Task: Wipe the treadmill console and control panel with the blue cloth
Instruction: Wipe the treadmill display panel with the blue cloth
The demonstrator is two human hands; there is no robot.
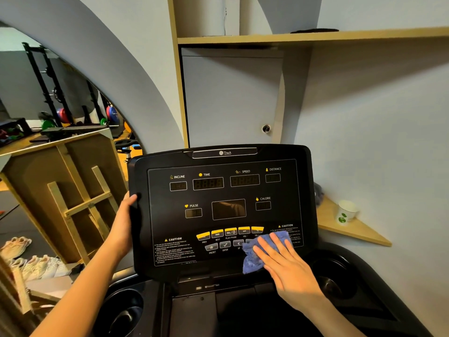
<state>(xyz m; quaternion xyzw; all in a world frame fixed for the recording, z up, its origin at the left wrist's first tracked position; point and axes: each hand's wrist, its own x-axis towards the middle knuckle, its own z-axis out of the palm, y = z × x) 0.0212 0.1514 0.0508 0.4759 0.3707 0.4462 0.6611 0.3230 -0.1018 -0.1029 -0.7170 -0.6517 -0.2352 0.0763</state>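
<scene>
Head view: blue cloth (252,257) under right hand (288,266)

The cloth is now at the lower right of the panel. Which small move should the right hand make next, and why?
Probably slide the right hand, flat on the crumpled blue cloth, leftward along the row of yellow buttons. The cloth covers only the lower right corner of the black treadmill console, and the left hand grips its left edge, steadying it.
</scene>
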